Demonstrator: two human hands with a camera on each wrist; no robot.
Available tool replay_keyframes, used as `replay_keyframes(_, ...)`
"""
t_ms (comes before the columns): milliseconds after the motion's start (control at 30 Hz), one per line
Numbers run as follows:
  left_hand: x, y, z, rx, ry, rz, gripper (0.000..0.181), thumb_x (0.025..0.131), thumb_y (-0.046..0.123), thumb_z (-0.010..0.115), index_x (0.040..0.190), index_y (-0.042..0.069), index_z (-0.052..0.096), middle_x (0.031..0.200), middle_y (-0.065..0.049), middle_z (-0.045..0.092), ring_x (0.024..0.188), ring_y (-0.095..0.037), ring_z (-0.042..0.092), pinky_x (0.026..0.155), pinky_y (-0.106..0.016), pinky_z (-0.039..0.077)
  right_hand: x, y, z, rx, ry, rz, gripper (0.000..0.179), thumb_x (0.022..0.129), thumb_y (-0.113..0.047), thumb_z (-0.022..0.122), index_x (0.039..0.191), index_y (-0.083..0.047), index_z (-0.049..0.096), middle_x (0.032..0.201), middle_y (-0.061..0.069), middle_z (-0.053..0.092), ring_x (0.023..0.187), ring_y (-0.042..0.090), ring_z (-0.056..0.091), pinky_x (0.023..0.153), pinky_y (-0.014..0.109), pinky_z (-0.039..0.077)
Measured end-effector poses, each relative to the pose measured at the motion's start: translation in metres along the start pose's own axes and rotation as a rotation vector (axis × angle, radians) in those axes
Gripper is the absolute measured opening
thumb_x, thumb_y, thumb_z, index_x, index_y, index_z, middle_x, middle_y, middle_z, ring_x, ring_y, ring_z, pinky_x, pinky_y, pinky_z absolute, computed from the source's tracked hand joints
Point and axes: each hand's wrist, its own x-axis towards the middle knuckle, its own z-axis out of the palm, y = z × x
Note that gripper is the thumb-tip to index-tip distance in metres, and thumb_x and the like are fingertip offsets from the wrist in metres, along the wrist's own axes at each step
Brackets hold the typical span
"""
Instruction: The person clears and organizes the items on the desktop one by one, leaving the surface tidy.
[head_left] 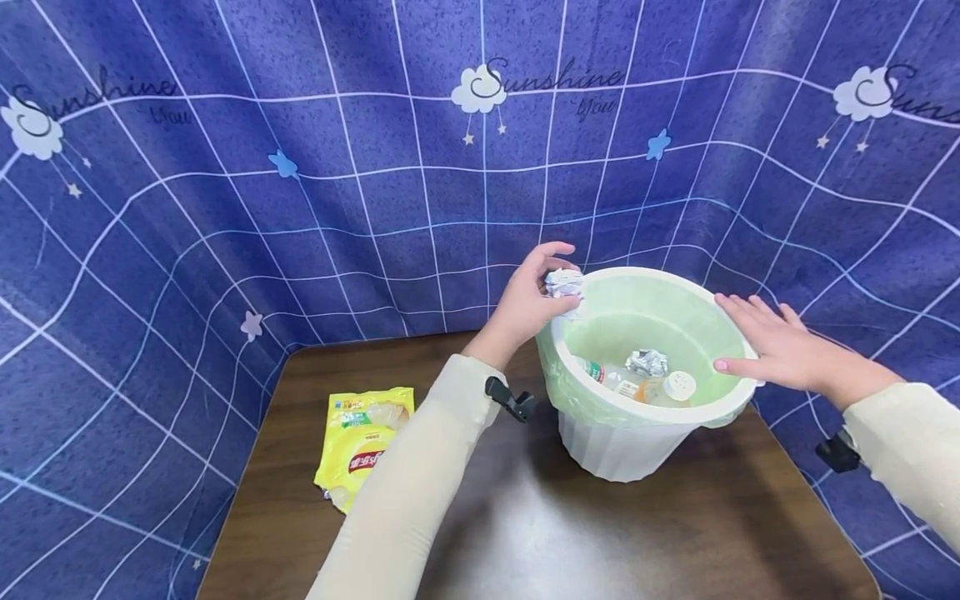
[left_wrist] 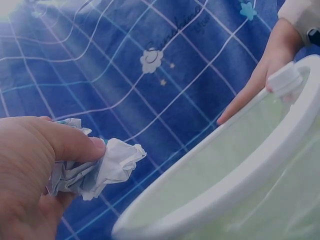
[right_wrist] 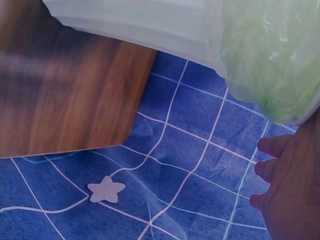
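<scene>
My left hand (head_left: 528,296) holds a crumpled ball of paper (head_left: 564,283) between thumb and fingers, beside the left rim of a white trash can (head_left: 611,446). In the left wrist view the wadded paper (left_wrist: 112,167) sticks out past the thumb, close to the white rim (left_wrist: 215,200). My right hand (head_left: 787,346) rests at the can's right rim with its fingers straight. A pale green liner bag (head_left: 622,304) covers the inside of the can and hangs over its outside. In the can lie a crumpled silvery wad (head_left: 647,362) and plastic bottles, one with a white cap (head_left: 679,384).
The can stands on a brown wooden table (head_left: 517,533). A yellow plastic package (head_left: 360,442) lies on the table at the left, partly behind my left sleeve. A blue curtain (head_left: 390,183) with white lines hangs behind and around the table.
</scene>
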Motion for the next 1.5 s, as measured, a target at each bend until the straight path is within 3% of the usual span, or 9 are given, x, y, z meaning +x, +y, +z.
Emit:
replay_keyframes(167,0.001,0.002,0.015,0.024,-0.04,0.008,0.067,0.083,-0.007,0.077,0.141,0.014,0.049,0.124,-0.011,0.065,0.116,-0.018,0.06,0.097,-0.022,0.047,0.0,0.001,0.0,0.004,0.0,0.0,0.098,0.089,-0.045,0.068,0.16,-0.001,0.015,0.159,0.035,0.022,0.145,0.059,0.014,0.109,0.078,0.003)
replay_keyframes(333,-0.002,-0.001,0.021,0.032,-0.064,0.035,0.071,0.084,0.0,0.079,0.145,0.014,0.045,0.13,-0.009,0.062,0.126,-0.013,0.054,0.11,-0.019,0.037,0.0,0.001,0.001,0.005,0.0,0.001,0.098,0.09,-0.045,0.068,0.16,-0.002,0.015,0.159,0.035,0.022,0.145,0.059,0.014,0.109,0.078,0.004)
replay_keyframes(567,-0.008,-0.006,0.004,-0.006,-0.001,0.084,0.067,0.085,-0.003,0.078,0.143,0.007,0.046,0.13,-0.014,0.062,0.127,-0.017,0.056,0.111,-0.025,0.04,0.0,0.002,0.001,0.011,-0.001,0.004,0.098,0.09,-0.045,0.067,0.16,-0.003,0.014,0.159,0.035,0.022,0.146,0.058,0.012,0.109,0.077,0.002)
replay_keyframes(767,-0.025,-0.027,-0.034,-0.089,0.072,0.128,0.065,0.083,-0.011,0.075,0.141,0.002,0.046,0.122,-0.022,0.062,0.115,-0.027,0.062,0.104,-0.045,0.049,0.0,0.003,0.003,0.014,0.003,-0.009,0.097,0.09,-0.043,0.067,0.16,-0.002,0.014,0.158,0.035,0.023,0.145,0.058,0.013,0.11,0.077,0.003)
replay_keyframes(933,-0.051,-0.057,-0.079,-0.113,0.185,0.083,0.065,0.083,-0.014,0.074,0.14,-0.002,0.045,0.118,-0.027,0.063,0.104,-0.025,0.065,0.1,-0.058,0.048,0.0,0.005,0.003,0.028,0.0,-0.011,0.097,0.091,-0.042,0.067,0.161,-0.002,0.012,0.159,0.034,0.022,0.146,0.058,0.012,0.111,0.076,0.001)
replay_keyframes(1033,-0.071,-0.077,-0.109,-0.089,0.252,0.048,0.065,0.083,-0.015,0.073,0.14,-0.005,0.044,0.115,-0.026,0.064,0.101,-0.024,0.065,0.098,-0.051,0.051,0.0,0.006,0.003,0.038,0.001,-0.016,0.098,0.091,-0.041,0.068,0.161,-0.003,0.012,0.16,0.032,0.021,0.146,0.058,0.012,0.111,0.075,0.0)
replay_keyframes(1200,-0.111,-0.107,-0.156,-0.059,0.366,0.008,0.062,0.083,-0.017,0.071,0.138,-0.009,0.044,0.11,-0.027,0.064,0.097,-0.021,0.067,0.09,-0.031,0.055,0.002,0.007,0.005,0.038,0.003,-0.02,0.097,0.091,-0.041,0.068,0.161,-0.003,0.012,0.16,0.032,0.022,0.146,0.058,0.013,0.111,0.075,0.001)
replay_keyframes(1333,-0.148,-0.13,-0.186,-0.031,0.445,-0.043,0.058,0.085,-0.016,0.07,0.137,-0.008,0.046,0.109,-0.023,0.067,0.096,-0.016,0.067,0.086,-0.023,0.055,0.002,0.008,0.005,0.034,0.006,-0.021,0.097,0.091,-0.04,0.068,0.161,-0.003,0.013,0.16,0.032,0.023,0.145,0.058,0.014,0.111,0.076,0.003)
replay_keyframes(1500,-0.195,-0.158,-0.219,0.072,0.527,-0.142,0.059,0.088,-0.01,0.07,0.141,-0.005,0.045,0.116,-0.027,0.065,0.102,-0.025,0.066,0.086,-0.018,0.053,0.001,0.008,0.006,0.047,0.005,-0.016,0.097,0.091,-0.04,0.067,0.161,-0.004,0.011,0.161,0.031,0.022,0.146,0.058,0.013,0.112,0.074,0.001)
